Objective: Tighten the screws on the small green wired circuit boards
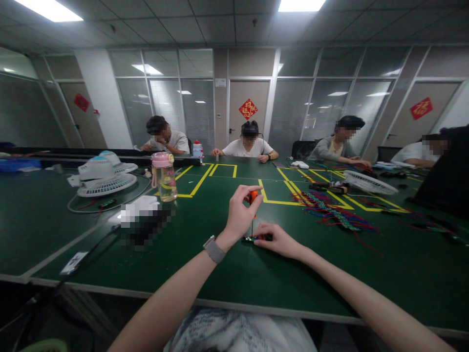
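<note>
My left hand (pixel 242 208) is closed around the orange handle of a screwdriver (pixel 254 196), which stands upright with its thin shaft pointing down. The shaft's lower end meets a small circuit board (pixel 248 240) on the green table. From the right, my right hand (pixel 275 239) grips that board's edge with its fingers, hiding part of it. Details of the board and of any screw are too small to make out.
A pink-lidded bottle (pixel 163 177) and white fan parts (pixel 106 177) stand to the left. On the right lie many wired circuit boards (pixel 331 210) and a white fan grille (pixel 370 182). Yellow tape (pixel 203 179) marks the green table (pixel 205 220). Several people sit across.
</note>
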Demonstrator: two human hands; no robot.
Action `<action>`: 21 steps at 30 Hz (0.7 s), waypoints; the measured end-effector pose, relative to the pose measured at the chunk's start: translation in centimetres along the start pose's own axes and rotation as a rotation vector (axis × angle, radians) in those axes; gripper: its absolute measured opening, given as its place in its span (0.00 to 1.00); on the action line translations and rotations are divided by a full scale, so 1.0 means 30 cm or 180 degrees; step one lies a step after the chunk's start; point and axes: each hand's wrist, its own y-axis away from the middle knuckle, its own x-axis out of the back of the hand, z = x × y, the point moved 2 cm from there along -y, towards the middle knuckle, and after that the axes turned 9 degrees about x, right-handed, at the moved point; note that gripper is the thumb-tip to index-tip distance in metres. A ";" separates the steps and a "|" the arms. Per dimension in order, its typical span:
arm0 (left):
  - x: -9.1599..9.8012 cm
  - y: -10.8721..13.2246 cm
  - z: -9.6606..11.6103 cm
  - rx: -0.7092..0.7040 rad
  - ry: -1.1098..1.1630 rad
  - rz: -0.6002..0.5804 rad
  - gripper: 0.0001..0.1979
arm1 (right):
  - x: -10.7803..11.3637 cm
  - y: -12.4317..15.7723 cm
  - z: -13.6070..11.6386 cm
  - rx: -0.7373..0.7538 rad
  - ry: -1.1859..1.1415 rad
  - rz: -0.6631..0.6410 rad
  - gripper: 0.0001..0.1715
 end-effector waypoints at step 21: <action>-0.006 0.003 -0.009 0.0171 0.0438 -0.0367 0.17 | -0.003 0.000 0.008 0.0052 0.0014 0.0032 0.13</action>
